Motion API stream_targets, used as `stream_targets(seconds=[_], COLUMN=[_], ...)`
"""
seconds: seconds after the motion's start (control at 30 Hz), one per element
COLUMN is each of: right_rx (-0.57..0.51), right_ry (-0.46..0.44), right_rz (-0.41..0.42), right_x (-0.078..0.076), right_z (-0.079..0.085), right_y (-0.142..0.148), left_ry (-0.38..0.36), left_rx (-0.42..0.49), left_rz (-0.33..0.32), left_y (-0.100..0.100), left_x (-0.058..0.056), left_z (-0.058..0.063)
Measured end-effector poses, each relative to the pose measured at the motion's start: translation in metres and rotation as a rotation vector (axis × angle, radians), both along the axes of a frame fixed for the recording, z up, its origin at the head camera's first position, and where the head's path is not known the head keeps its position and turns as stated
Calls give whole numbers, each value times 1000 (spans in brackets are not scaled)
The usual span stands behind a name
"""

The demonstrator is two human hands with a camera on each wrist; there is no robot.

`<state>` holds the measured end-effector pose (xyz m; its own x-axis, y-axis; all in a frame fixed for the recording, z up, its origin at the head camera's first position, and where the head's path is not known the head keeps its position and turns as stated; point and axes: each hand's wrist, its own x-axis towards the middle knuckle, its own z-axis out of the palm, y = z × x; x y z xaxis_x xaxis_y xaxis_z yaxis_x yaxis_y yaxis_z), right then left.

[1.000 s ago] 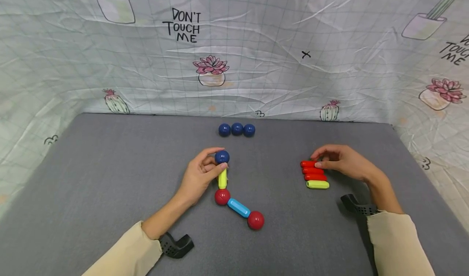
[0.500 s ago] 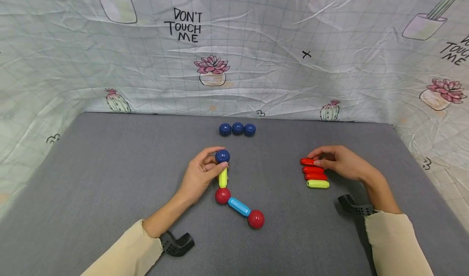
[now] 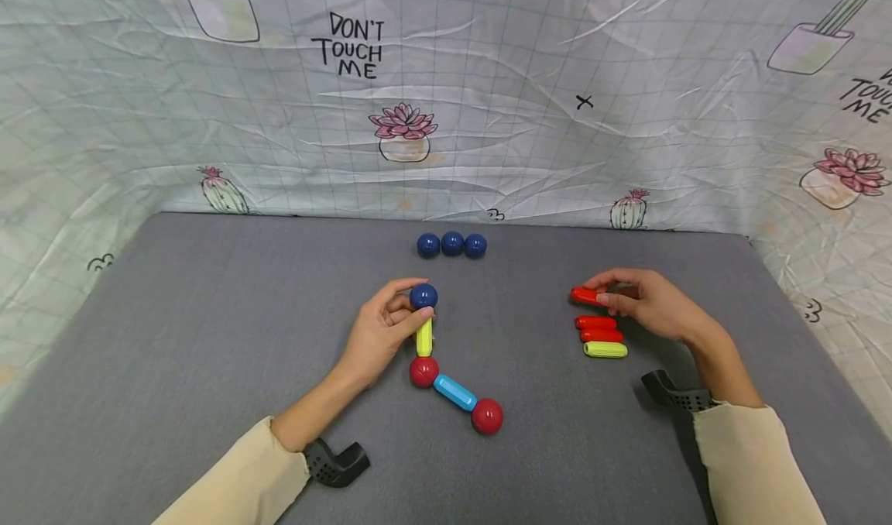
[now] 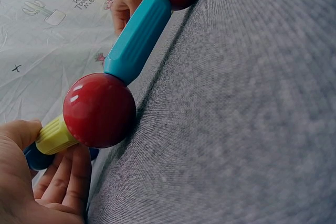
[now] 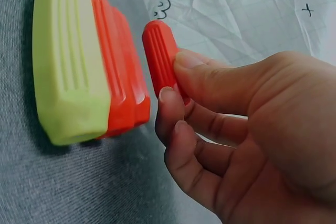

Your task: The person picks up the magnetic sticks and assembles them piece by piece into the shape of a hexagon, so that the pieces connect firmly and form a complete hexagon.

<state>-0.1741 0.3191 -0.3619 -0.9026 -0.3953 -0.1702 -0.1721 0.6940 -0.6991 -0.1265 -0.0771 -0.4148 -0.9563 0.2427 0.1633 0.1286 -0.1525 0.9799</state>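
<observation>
Beyond the cyan rod (image 3: pixel 455 393) and to its left, clamping a blue ball (image 3: pixel 423 296) on a yellow rod (image 3: pixel 424 341) with the left hand (image 3: pixel 379 325). Beyond and well right of the cyan rod, pinching a red rod (image 3: pixel 583 296) with the right hand (image 3: pixel 650 302).

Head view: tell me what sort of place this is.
Probably a makeshift tabletop recording or play booth: a grey tabletop, a wrinkled cloth printed with potted plants rising behind and beside it, and toy-like pieces such as the blue rod.
</observation>
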Motion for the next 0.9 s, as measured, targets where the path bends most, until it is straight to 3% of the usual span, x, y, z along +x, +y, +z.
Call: stream_targets(seconds=[0.27,0.6,0.9], right_rx=[-69,-106,-216], right_ry=[-11,172,165], right_rz=[16,25,25], right_x=[1,6,11], right_z=[3,5,2], right_y=[-10,-38,-67], left_ry=[12,33,21], left_rx=[-7,0,-5], left_rz=[-1,-2,-2], left_y=[0,0,1], left_x=[-1,-1,-2], left_z=[0,-1,-1])
